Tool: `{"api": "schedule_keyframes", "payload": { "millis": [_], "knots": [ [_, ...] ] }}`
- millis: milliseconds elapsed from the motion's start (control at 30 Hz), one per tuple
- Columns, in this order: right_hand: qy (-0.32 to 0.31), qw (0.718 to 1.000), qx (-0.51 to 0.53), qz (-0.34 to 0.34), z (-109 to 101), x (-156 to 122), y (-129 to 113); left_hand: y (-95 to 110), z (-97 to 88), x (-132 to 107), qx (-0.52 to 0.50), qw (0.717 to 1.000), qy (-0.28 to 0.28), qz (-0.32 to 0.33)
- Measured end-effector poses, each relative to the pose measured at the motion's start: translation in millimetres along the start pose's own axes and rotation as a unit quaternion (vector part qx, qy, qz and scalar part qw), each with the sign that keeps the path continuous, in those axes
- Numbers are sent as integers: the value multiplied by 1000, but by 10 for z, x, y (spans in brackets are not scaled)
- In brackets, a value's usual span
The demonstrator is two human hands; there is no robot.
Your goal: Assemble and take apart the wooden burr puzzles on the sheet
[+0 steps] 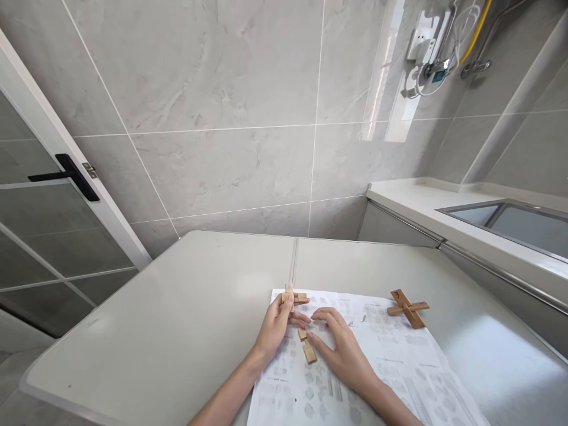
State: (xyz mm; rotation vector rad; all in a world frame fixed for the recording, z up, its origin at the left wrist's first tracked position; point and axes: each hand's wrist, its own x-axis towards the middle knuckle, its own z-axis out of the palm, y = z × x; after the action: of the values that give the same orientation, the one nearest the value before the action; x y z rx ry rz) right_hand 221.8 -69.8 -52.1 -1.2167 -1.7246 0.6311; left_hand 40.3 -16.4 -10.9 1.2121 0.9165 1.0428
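My left hand (274,325) is closed around light wooden interlocking puzzle pieces (302,297), which cross each other just above the printed sheet (355,367). Fingers cover part of these pieces. A loose notched wooden puzzle piece (309,354) lies on the paper below that hand. My right hand (339,343) hovers beside it, thumb and fingers apart. Its thumb tip is at the loose piece's upper end; whether it touches I cannot tell. Over at the sheet's right edge rests a darker wooden cross of joined pieces (407,308).
The pale table (177,331) has a seam across it and a rounded edge at the left. Behind it rises a tiled wall (222,165). A counter with a sink (515,222) stands to the right, and a door with a black handle (73,174) to the left.
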Motion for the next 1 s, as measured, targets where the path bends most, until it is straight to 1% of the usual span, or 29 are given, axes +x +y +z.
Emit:
{"api": "schedule_keyframes", "payload": {
  "millis": [100,200,300,433,567,667,800,900,1000],
  "knots": [
    [-29,1000,0,-4,-37,-15,-70,-25,-17,9,-6,1000,18,-1],
    [-78,997,-15,-23,-85,-25,-142,-35,-6,-1,-9,1000,26,1],
    [-119,991,-41,-43,-125,-31,-147,-45,-1,1,-7,999,41,9],
    [-130,990,-34,-49,-136,-28,-82,-57,-10,13,-5,998,56,7],
    [-117,993,-8,-24,-146,-1,-36,-47,-27,9,-5,999,52,-14],
    [-94,995,26,14,-182,39,-9,-42,-43,8,-1,999,40,-26],
    [-61,990,104,70,-249,115,36,-42,-51,12,10,999,5,-42],
    [-59,974,191,103,-295,156,60,-18,-37,-3,22,998,-29,-52],
    [-80,952,265,130,-326,164,50,31,-10,-39,38,996,-64,-57]
  ]
}}
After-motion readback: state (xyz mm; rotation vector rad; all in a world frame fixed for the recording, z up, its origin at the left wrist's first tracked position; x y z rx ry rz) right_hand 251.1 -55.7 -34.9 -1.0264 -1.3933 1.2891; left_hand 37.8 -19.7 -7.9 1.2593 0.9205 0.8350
